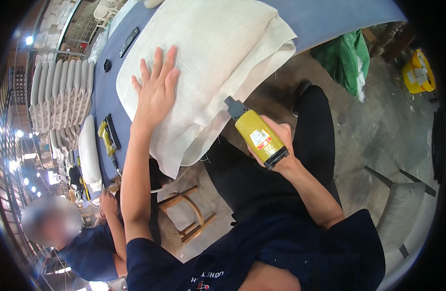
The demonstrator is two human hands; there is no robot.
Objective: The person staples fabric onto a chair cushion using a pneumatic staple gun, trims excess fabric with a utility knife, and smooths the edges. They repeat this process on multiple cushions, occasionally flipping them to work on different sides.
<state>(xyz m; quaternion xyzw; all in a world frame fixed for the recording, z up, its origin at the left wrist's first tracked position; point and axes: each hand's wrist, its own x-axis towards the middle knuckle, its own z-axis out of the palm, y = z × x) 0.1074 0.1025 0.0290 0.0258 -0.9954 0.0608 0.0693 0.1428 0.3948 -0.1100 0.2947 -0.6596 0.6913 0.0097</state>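
Observation:
A large piece of cream woven fabric [211, 58], its edges loose and fraying, covers a broad padded-looking shape on the blue table. My left hand [157, 94] lies flat on the fabric, fingers spread. In my right hand [283, 140] is a yellow-green staple gun [258, 133] with a dark nose and black end cap. Its nose points toward the fabric's near right edge, close to the hanging folds. Whether nose and cloth touch, I cannot tell. My right fingers are partly hidden behind the tool's body.
On the blue tabletop [325, 19] lie another yellow staple gun [106, 136] and a dark remote-like object [129, 42]. A co-worker [94, 250] sits at left near stacked chairs [63, 92]. Right are a green sack [342, 60], a yellow bucket [418, 72] and a grey chair [402, 213].

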